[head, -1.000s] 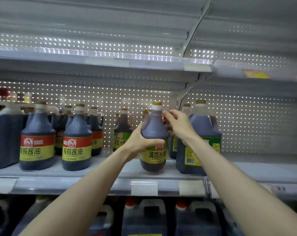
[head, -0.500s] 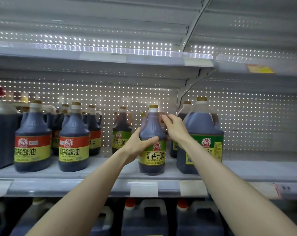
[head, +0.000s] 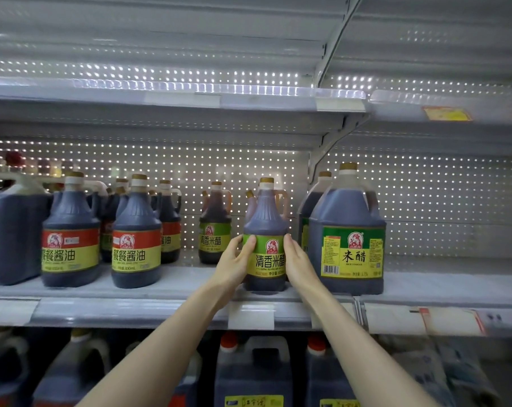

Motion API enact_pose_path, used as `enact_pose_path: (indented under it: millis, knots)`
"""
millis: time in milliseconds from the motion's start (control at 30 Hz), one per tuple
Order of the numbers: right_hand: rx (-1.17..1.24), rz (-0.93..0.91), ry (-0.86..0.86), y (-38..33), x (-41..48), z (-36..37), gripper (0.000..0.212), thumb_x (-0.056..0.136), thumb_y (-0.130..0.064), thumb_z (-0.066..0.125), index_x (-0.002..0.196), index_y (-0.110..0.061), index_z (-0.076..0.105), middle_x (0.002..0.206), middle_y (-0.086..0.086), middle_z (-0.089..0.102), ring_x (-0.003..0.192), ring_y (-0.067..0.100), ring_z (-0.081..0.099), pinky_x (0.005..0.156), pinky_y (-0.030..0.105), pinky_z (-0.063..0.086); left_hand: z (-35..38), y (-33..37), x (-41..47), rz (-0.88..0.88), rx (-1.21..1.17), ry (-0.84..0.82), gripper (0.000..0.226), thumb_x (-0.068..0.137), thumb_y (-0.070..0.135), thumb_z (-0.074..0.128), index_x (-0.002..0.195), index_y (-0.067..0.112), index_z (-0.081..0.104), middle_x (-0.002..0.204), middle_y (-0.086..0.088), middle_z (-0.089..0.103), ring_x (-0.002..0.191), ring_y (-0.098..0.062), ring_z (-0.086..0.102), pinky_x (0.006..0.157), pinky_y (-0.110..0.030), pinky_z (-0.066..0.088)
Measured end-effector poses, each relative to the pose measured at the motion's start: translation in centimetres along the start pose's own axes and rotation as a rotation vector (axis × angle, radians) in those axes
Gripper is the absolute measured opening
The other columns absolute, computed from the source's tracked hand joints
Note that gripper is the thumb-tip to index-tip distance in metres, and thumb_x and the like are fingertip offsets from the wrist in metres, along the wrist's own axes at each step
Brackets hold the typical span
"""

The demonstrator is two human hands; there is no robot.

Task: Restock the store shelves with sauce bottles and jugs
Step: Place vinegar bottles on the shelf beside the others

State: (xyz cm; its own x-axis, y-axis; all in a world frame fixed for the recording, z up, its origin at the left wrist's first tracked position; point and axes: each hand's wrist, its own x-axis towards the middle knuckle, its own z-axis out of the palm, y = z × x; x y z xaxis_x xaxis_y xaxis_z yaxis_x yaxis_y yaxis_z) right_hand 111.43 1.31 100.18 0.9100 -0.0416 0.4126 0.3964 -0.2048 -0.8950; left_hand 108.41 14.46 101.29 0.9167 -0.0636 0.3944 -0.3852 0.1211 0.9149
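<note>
Centre frame: green-label bottle (head: pixel 265 221) stands upright near the front edge of the middle shelf (head: pixel 160 290). The left hand (head: pixel 234 261) wraps its left side with the thumb on the label. The right hand (head: pixel 298 259) clasps its right side, squeezed in beside the big jug (head: pixel 348 230). Risk: the base is close to the lip, so a forward tug could tip it off. The right knuckles could shove the jug.

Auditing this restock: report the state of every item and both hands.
vinegar bottle: upright, capped, label forward, held by both hands
left hand: grips vinegar bottle
right hand: grips vinegar bottle
vinegar jug: upright, capped, label forward
soy sauce bottles: upright, capped, labels forward
</note>
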Motion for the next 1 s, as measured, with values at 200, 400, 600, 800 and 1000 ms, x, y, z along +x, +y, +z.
enact_pose_path:
  millis: [200,400,600,800,1000]
  knots:
    - [0.004,0.001,0.005,0.35,0.33,0.07,0.051,0.079,-0.076,0.027,0.107,-0.044,0.056,0.118,-0.004,0.064,0.115,0.018,0.056,0.105,0.048,0.041,-0.06,0.12,-0.14,0.011,0.023,0.000,0.030,0.100,0.029,0.043,0.128,0.016,0.045,0.102,0.007,0.060,0.086,0.000,0.060,0.064,-0.019,0.052]
    - [-0.031,-0.033,0.041,-0.04,-0.28,-0.28,0.030,0.101,-0.051,0.025,0.112,-0.037,0.049,0.112,-0.003,0.060,0.113,0.019,0.055,0.104,0.046,0.043,-0.19,0.53,-0.43,-0.042,0.037,-0.050,0.022,0.102,0.032,0.037,0.121,0.024,0.046,0.100,0.008,0.063,0.085,-0.002,0.061,0.058,-0.022,0.050]
    - [-0.016,-0.040,0.028,0.19,0.04,-0.47,0.031,0.101,-0.049,0.026,0.116,-0.033,0.049,0.111,-0.003,0.059,0.113,0.019,0.055,0.103,0.044,0.044,-0.12,0.59,-0.64,-0.051,0.056,-0.054,0.028,0.102,0.032,0.037,0.128,0.022,0.044,0.105,0.005,0.063,0.089,-0.003,0.062,0.056,-0.015,0.050]
    - [-0.019,-0.035,0.021,0.19,0.10,-0.37,0.044,0.101,-0.051,0.026,0.129,-0.027,0.050,0.120,0.000,0.060,0.115,0.020,0.055,0.104,0.047,0.043,-0.14,0.55,-0.92,-0.050,0.071,-0.048,0.032,0.102,0.031,0.038,0.132,0.019,0.042,0.106,0.004,0.062,0.090,-0.003,0.061,0.055,-0.013,0.049]
    - [-0.029,-0.037,0.030,0.12,-0.04,-0.55,0.046,0.101,-0.050,0.025,0.132,-0.025,0.049,0.119,0.001,0.060,0.114,0.020,0.055,0.103,0.045,0.044,-0.15,0.60,-0.76,-0.057,0.083,-0.052,0.038,0.102,0.032,0.037,0.137,0.018,0.039,0.111,0.002,0.061,0.092,-0.005,0.060,0.058,-0.017,0.049]
